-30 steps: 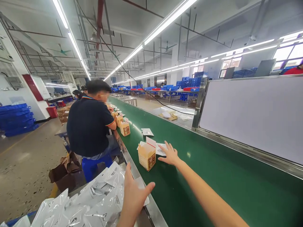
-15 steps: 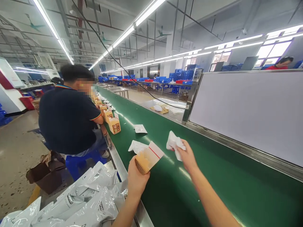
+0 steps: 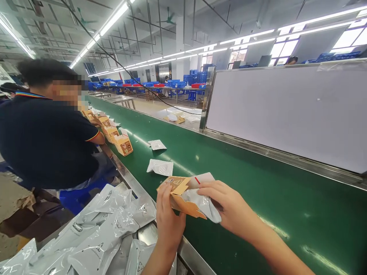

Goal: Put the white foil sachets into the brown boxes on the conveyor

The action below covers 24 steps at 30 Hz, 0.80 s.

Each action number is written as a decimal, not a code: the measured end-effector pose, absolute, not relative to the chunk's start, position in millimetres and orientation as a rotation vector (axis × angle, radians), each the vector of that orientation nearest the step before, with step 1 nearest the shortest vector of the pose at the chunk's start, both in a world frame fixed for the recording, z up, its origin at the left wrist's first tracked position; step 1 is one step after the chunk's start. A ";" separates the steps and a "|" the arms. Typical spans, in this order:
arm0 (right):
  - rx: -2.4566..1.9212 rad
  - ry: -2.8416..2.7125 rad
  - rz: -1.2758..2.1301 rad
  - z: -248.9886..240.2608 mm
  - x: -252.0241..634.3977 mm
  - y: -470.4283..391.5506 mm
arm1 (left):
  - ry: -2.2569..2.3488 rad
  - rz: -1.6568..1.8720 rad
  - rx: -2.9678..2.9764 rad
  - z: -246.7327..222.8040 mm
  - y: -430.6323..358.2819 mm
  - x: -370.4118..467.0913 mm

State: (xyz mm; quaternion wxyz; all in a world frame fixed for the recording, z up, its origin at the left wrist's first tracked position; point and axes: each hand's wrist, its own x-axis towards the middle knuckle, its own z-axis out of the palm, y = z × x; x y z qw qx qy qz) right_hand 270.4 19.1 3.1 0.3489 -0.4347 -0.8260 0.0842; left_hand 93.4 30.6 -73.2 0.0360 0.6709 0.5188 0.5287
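Both hands have met: left hand (image 3: 169,223) grips the carton (image 3: 183,194), right hand (image 3: 229,208) clutches a white pouch (image 3: 205,204) at its mouth.

The left hand (image 3: 169,221) and right hand (image 3: 229,206) hold a carton (image 3: 179,193) over the conveyor belt (image 3: 258,198), a pouch (image 3: 205,206) at its mouth. Bags (image 3: 94,236) lie left; another pouch (image 3: 160,167) lies behind.

The small tan carton (image 3: 179,193) is matt cardboard with a plain white inner flap. The crumpled white pouch (image 3: 202,204) pressed against it looks like thin, soft plastic film with a dull sheen. The long green conveyor belt (image 3: 258,198) is smooth rubbery sheet, glossy enough to mirror the ceiling lights. Its narrow edge rail (image 3: 189,254) is brushed bare metal. The heaped silver-grey bags (image 3: 94,236) are slick, wrinkled plastic. The big white panel (image 3: 286,110) beyond is flat and matt.
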 end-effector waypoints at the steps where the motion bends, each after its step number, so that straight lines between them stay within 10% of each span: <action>1: -1.164 -2.159 0.133 1.4 265.5 16.0 | 1.557 1.631 2.135 -73.8 28.0 97.7; 5: -1.228 -2.162 0.117 -3.1 250.4 5.9 | 1.487 1.583 2.211 -78.6 16.2 111.7; 13: -0.948 -2.343 1.332 1.9 275.9 3.1 | 1.566 1.347 2.108 -71.3 1.7 112.8; 24: -1.070 -2.246 -0.008 16.0 264.0 -24.6 | 1.315 1.139 1.543 -48.8 -2.8 117.9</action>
